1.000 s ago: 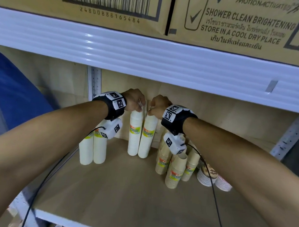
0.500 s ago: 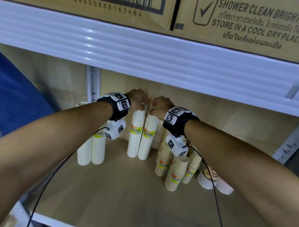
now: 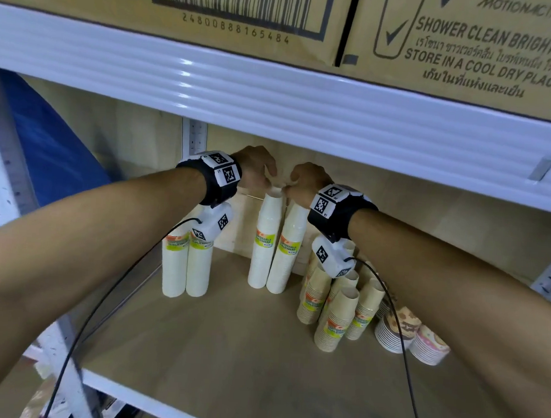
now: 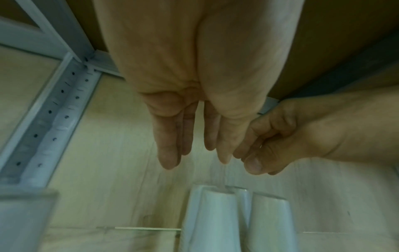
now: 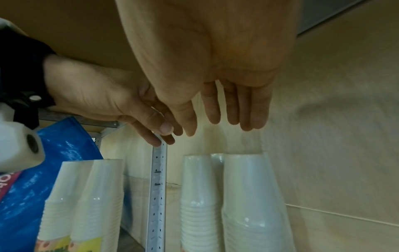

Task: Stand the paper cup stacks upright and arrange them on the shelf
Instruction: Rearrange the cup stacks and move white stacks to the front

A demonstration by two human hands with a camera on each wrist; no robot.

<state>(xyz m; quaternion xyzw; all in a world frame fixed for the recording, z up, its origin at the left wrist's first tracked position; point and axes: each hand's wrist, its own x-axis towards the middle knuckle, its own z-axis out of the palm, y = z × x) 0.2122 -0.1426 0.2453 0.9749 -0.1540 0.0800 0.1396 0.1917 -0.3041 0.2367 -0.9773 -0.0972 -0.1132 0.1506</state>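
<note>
Two tall white paper cup stacks (image 3: 265, 240) (image 3: 289, 250) stand upright, side by side, at the back of the wooden shelf (image 3: 230, 349). My left hand (image 3: 260, 173) hovers just above the left stack's top, its fingers (image 4: 168, 153) hanging straight and holding nothing. My right hand (image 3: 300, 184) hovers over the right stack, its fingers (image 5: 233, 110) also straight and off the cups. In the right wrist view a gap shows between the fingertips and the stack tops (image 5: 244, 158). The two hands are close together, almost touching.
Two more white stacks (image 3: 186, 268) stand upright at the shelf's left. Several brown cup stacks (image 3: 336, 312) lean together on the right, with piles of paper bowls (image 3: 414, 335) beyond. A white upper shelf rail (image 3: 273, 91) hangs low overhead. A perforated post (image 5: 157, 196) stands behind.
Both hands held the tops of the two middle stacks before; now they have let go and risen slightly. The stacks stay upright in place.
</note>
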